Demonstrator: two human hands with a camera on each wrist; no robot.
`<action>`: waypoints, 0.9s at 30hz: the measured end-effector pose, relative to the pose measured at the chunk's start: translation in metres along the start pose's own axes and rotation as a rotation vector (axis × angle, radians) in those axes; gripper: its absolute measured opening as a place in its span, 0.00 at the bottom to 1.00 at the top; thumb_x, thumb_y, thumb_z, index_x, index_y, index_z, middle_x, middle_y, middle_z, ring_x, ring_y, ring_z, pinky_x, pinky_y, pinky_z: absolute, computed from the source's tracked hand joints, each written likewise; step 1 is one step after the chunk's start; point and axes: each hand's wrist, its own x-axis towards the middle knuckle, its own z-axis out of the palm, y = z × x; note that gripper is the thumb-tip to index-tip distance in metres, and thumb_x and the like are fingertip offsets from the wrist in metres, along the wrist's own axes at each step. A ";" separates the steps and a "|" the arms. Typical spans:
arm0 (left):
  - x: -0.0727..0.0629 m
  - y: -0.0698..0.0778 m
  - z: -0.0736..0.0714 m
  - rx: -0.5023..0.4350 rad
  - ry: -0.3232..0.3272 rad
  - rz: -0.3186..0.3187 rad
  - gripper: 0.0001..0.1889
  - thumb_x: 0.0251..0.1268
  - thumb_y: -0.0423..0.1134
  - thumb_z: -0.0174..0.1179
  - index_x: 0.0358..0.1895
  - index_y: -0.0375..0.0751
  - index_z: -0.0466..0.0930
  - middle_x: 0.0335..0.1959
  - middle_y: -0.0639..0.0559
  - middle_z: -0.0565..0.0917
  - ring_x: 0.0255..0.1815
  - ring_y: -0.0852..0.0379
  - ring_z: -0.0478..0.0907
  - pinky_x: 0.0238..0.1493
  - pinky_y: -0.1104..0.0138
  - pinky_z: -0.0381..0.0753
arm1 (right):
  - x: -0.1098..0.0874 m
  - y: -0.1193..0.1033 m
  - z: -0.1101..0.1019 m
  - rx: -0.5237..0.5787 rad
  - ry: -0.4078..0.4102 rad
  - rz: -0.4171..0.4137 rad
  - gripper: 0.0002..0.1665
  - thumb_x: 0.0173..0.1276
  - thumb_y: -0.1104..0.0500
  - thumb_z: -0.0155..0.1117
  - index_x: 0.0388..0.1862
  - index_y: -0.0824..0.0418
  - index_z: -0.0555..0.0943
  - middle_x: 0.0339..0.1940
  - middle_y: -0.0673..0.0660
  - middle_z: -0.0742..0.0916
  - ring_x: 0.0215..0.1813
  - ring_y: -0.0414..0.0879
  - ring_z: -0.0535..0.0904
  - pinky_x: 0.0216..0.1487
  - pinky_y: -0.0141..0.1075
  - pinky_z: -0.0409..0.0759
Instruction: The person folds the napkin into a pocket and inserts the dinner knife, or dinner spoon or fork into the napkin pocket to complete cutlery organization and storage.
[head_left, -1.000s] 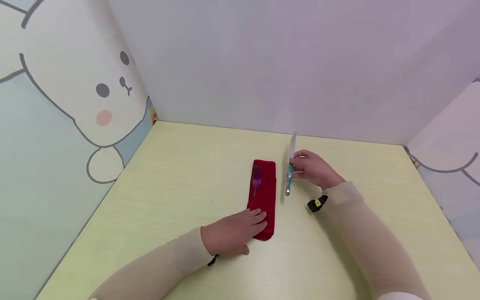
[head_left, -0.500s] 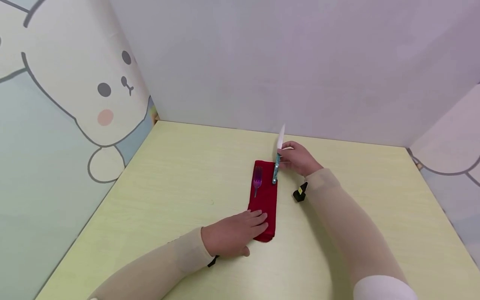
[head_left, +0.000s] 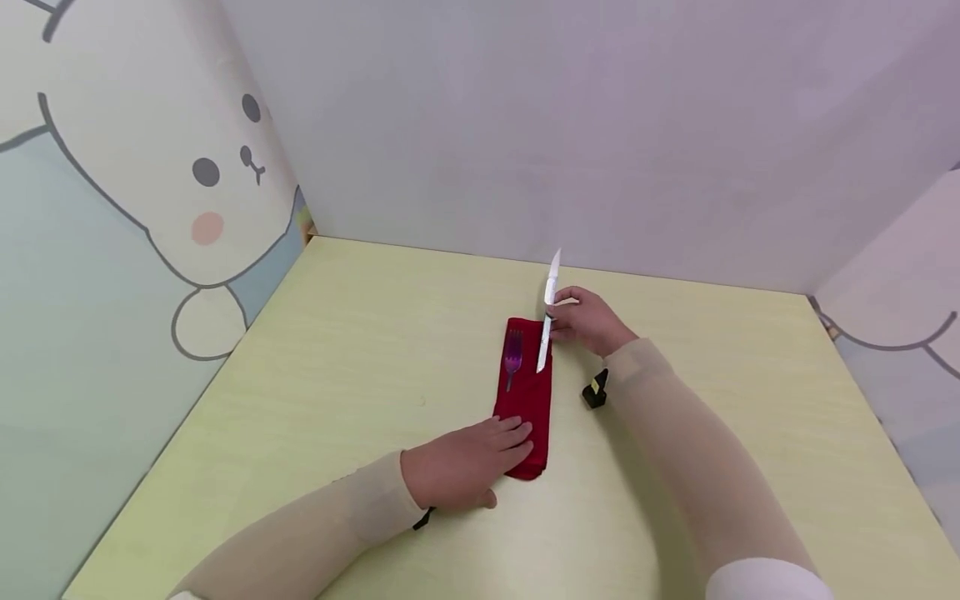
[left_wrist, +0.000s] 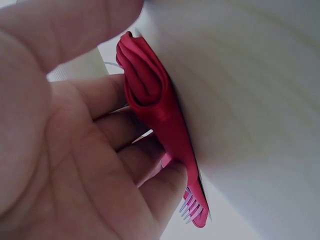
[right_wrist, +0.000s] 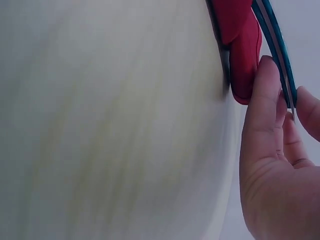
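A folded red cloth napkin (head_left: pixel 528 398) lies lengthwise on the table. My left hand (head_left: pixel 468 462) rests flat over its near end, fingers extended across the cloth; the left wrist view shows the rolled layers of the napkin (left_wrist: pixel 150 90) beside the fingers. A purplish fork (head_left: pixel 513 352) has its tines up on the far half, its lower handle hidden under a fold. With thumb and fingers my right hand (head_left: pixel 588 321) pinches a knife (head_left: pixel 543 343), blade pointing away, handle end over the napkin's right side near the fold. In the right wrist view the knife handle (right_wrist: pixel 275 42) looks teal-edged.
The pale wooden tabletop (head_left: pixel 360 333) runs back to a plain light wall (head_left: pixel 525 125). A side wall (head_left: pixel 135 217) with a cartoon animal print stands at the left, another printed wall at the right. A small black wrist camera (head_left: pixel 595 392) sits below the right wrist.
My right hand has carried the knife leftward from beside the napkin to over its right half; the knife has turned and now shines white. The left hand has stayed in place on the napkin.
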 end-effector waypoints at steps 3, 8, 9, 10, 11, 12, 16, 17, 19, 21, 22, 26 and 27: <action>0.000 -0.001 -0.001 -0.008 -0.007 -0.002 0.42 0.66 0.56 0.70 0.79 0.43 0.65 0.80 0.49 0.63 0.82 0.50 0.54 0.78 0.67 0.55 | 0.001 -0.001 0.002 -0.008 0.009 -0.008 0.15 0.79 0.61 0.60 0.59 0.64 0.71 0.48 0.66 0.84 0.42 0.49 0.84 0.51 0.43 0.86; -0.001 -0.001 -0.003 -0.023 -0.021 -0.012 0.42 0.66 0.55 0.70 0.79 0.44 0.65 0.80 0.50 0.62 0.82 0.50 0.54 0.77 0.67 0.56 | 0.004 -0.002 0.004 -0.023 0.036 0.003 0.16 0.80 0.59 0.60 0.60 0.64 0.71 0.51 0.67 0.83 0.44 0.50 0.83 0.55 0.44 0.85; -0.001 -0.001 -0.002 -0.021 -0.020 -0.011 0.42 0.66 0.56 0.70 0.79 0.44 0.65 0.80 0.50 0.62 0.82 0.50 0.54 0.77 0.67 0.56 | 0.004 -0.002 0.004 -0.026 0.041 0.017 0.16 0.80 0.59 0.61 0.60 0.64 0.72 0.50 0.66 0.83 0.43 0.49 0.83 0.54 0.43 0.85; -0.001 -0.001 -0.002 -0.019 -0.019 -0.010 0.42 0.67 0.55 0.70 0.79 0.44 0.65 0.81 0.50 0.62 0.82 0.50 0.54 0.77 0.67 0.55 | 0.003 -0.002 0.004 -0.031 0.044 0.033 0.16 0.79 0.60 0.61 0.59 0.65 0.72 0.49 0.66 0.83 0.43 0.49 0.83 0.53 0.43 0.86; -0.001 -0.001 -0.002 -0.019 -0.019 -0.009 0.42 0.67 0.55 0.69 0.79 0.43 0.65 0.81 0.50 0.62 0.82 0.50 0.53 0.78 0.67 0.55 | 0.002 -0.002 0.004 -0.032 0.044 0.049 0.16 0.79 0.61 0.62 0.58 0.65 0.72 0.47 0.65 0.84 0.42 0.49 0.83 0.52 0.42 0.86; -0.001 -0.001 -0.001 -0.021 -0.018 -0.009 0.42 0.67 0.55 0.69 0.79 0.43 0.65 0.81 0.49 0.61 0.82 0.50 0.53 0.78 0.67 0.54 | 0.000 -0.002 0.005 -0.035 0.039 0.063 0.15 0.79 0.61 0.62 0.58 0.66 0.72 0.47 0.65 0.84 0.41 0.49 0.84 0.51 0.42 0.86; -0.001 -0.001 -0.001 -0.030 -0.021 -0.012 0.42 0.67 0.55 0.69 0.79 0.43 0.64 0.81 0.49 0.61 0.83 0.50 0.52 0.78 0.66 0.52 | -0.009 -0.001 0.007 -0.039 0.007 0.093 0.15 0.78 0.62 0.62 0.56 0.68 0.73 0.43 0.64 0.84 0.39 0.48 0.84 0.48 0.41 0.87; -0.001 -0.001 -0.002 -0.031 -0.020 -0.011 0.42 0.67 0.55 0.69 0.79 0.43 0.64 0.81 0.49 0.61 0.83 0.49 0.52 0.78 0.66 0.52 | -0.011 0.000 0.008 -0.037 -0.005 0.100 0.14 0.78 0.63 0.63 0.56 0.68 0.73 0.42 0.64 0.84 0.38 0.48 0.84 0.48 0.41 0.87; -0.001 -0.001 -0.003 -0.028 -0.019 -0.009 0.42 0.67 0.54 0.69 0.79 0.42 0.64 0.81 0.48 0.61 0.82 0.49 0.53 0.79 0.66 0.52 | -0.015 0.001 0.010 -0.041 -0.031 0.116 0.14 0.77 0.63 0.63 0.55 0.68 0.73 0.42 0.64 0.83 0.38 0.48 0.85 0.47 0.41 0.88; -0.001 -0.001 -0.004 -0.026 -0.017 -0.005 0.42 0.67 0.54 0.69 0.79 0.42 0.64 0.81 0.48 0.61 0.82 0.49 0.53 0.79 0.66 0.52 | -0.018 0.001 0.012 -0.064 -0.044 0.136 0.14 0.76 0.64 0.64 0.55 0.69 0.74 0.43 0.64 0.83 0.38 0.49 0.86 0.47 0.41 0.88; -0.001 -0.001 -0.005 -0.029 -0.018 -0.005 0.42 0.67 0.54 0.69 0.79 0.42 0.64 0.81 0.48 0.61 0.82 0.49 0.53 0.79 0.66 0.52 | -0.020 0.001 0.012 -0.080 -0.051 0.146 0.14 0.76 0.64 0.64 0.54 0.69 0.74 0.43 0.65 0.83 0.38 0.50 0.86 0.47 0.41 0.88; 0.000 0.000 -0.005 -0.048 -0.021 -0.005 0.42 0.67 0.54 0.70 0.79 0.41 0.64 0.81 0.48 0.61 0.82 0.49 0.53 0.78 0.66 0.53 | -0.024 0.001 0.013 -0.149 -0.056 0.164 0.12 0.76 0.64 0.65 0.51 0.71 0.76 0.45 0.65 0.84 0.38 0.49 0.86 0.47 0.39 0.87; 0.000 0.001 -0.004 -0.054 -0.021 -0.004 0.42 0.67 0.54 0.70 0.79 0.41 0.64 0.81 0.48 0.61 0.82 0.49 0.53 0.78 0.66 0.53 | -0.024 0.002 0.013 -0.160 -0.056 0.163 0.12 0.76 0.64 0.65 0.51 0.71 0.76 0.44 0.65 0.84 0.38 0.48 0.86 0.47 0.39 0.87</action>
